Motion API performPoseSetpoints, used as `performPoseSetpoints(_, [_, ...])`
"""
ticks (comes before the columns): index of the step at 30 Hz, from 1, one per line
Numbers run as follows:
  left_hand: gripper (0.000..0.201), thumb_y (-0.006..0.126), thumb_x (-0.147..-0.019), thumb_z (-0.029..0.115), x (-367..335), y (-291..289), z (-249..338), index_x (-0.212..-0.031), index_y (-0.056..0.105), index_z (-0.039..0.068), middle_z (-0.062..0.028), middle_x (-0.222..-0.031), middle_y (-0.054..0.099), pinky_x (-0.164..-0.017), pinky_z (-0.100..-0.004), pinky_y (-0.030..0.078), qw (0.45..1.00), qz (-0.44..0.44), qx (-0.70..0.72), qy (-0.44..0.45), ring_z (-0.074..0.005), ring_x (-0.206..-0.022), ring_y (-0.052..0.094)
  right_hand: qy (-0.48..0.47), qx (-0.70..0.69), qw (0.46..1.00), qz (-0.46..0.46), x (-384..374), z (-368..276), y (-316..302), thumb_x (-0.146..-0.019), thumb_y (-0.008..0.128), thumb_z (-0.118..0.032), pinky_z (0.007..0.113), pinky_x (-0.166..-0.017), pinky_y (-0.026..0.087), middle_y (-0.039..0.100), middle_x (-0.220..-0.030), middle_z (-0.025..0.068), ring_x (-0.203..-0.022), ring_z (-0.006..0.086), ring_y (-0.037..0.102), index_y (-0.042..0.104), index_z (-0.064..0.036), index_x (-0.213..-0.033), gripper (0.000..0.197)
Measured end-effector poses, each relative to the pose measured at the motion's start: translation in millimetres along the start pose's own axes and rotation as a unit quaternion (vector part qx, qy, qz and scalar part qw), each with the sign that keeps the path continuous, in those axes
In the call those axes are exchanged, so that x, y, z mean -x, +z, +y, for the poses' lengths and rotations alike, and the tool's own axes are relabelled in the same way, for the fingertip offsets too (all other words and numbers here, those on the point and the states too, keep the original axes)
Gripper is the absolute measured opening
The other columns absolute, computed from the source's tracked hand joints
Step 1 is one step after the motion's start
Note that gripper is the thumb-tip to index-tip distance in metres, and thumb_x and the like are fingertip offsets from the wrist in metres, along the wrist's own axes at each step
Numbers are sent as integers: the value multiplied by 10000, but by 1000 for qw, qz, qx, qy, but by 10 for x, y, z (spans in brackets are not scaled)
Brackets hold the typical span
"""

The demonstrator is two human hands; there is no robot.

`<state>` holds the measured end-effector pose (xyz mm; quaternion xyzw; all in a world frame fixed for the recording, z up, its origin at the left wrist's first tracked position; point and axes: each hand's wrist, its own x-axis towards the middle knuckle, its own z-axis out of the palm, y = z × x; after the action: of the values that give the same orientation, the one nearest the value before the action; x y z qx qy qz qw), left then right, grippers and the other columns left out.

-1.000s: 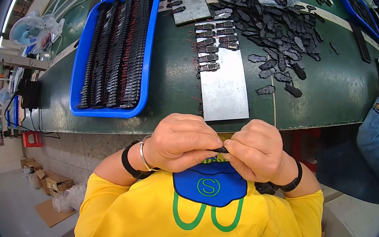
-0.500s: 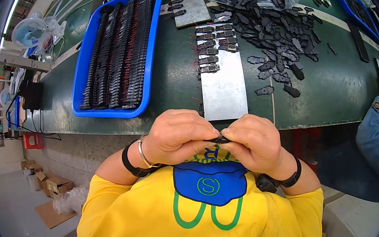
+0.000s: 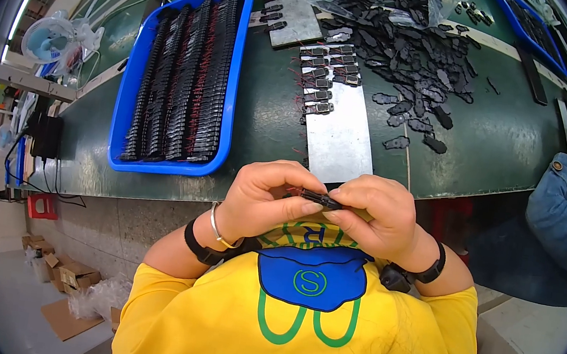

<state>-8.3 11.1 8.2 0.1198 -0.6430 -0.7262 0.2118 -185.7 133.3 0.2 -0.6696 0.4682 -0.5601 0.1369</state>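
The black part [image 3: 320, 198] I'm working on is small, slim and longish, with ridged edges and a faint shine along its side; a bit of reddish wire shows at its left end. It sits in front of my chest, just off the near edge of the table, lying nearly level and tipped down slightly to the right. My left hand [image 3: 263, 201] pinches its left end between thumb and forefinger, and my right hand [image 3: 379, 213] has the other end in the same narrow pinch.

The table [image 3: 263, 111] is dark green and scuffed. Beyond my hands lies a metal plate [image 3: 340, 138], with two columns of wired black units [image 3: 320, 84] at its far end. A blue tray [image 3: 229, 110] to the left is packed with rows of black pieces and red wires, and loose black plates [image 3: 420, 73] are heaped to the right of the metal plate. A fan [image 3: 49, 42] stands off to the left, cardboard boxes [image 3: 77, 273] lie on the floor, and a co-worker's denim sleeve [image 3: 555, 203] shows at the right.

Half a second ago my fingertips covered more of the black part; now its side shows more and my left fingers have spread a little from it
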Motion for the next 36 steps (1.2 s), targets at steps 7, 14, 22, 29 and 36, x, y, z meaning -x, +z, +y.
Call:
performPoseSetpoints(7, [205, 685, -847, 49, -9, -15, -77, -1033, 654, -31, -92, -933, 654, -679, -219, 501, 989, 28, 133, -57, -116, -730, 619, 47, -2, 999, 0, -57, -6, 61, -717, 779, -49, 295, -569, 508, 666, -794, 118, -653, 235, 656, 644, 1, -917, 246])
performPoseSetpoints(14, [198, 651, -880, 64, -30, -20, -70, -1054, 647, -30, -82, -939, 654, -667, -215, 497, 986, 71, 118, -93, -100, -720, 606, 85, 18, 996, 5, -109, -36, 67, -737, 768, -55, 282, -572, 505, 658, -779, 117, -649, 217, 657, 648, 3, -906, 215])
performPoseSetpoints(22, [363, 629, -897, 35, -75, -21, -56, -1244, 530, -3, -17, -919, 615, -684, -202, 466, 988, 47, 122, -78, -61, -767, 561, 204, -86, 975, -14, -81, -46, 49, -880, 653, -76, 242, -603, 508, 668, -799, 90, -657, 140, 643, 651, 31, -953, 129])
performPoseSetpoints(29, [475, 616, -891, 24, -106, -32, -52, -1323, 422, -10, -43, -939, 606, -665, -208, 477, 984, 10, 159, -82, -74, -798, 569, 388, -258, 885, 18, -75, -76, 5, -954, 563, -100, 204, -602, 492, 660, -806, 49, -659, 74, 603, 639, 36, -959, 156])
performPoseSetpoints(36, [427, 586, -864, 37, -203, -42, 11, -1265, 452, -22, -120, -927, 646, -501, -205, 468, 877, -4, 429, -216, -121, -718, 614, 327, -206, 919, 79, -37, -50, 81, -944, 586, -112, 204, -571, 475, 654, -766, 47, -633, 61, 586, 641, 31, -960, 153])
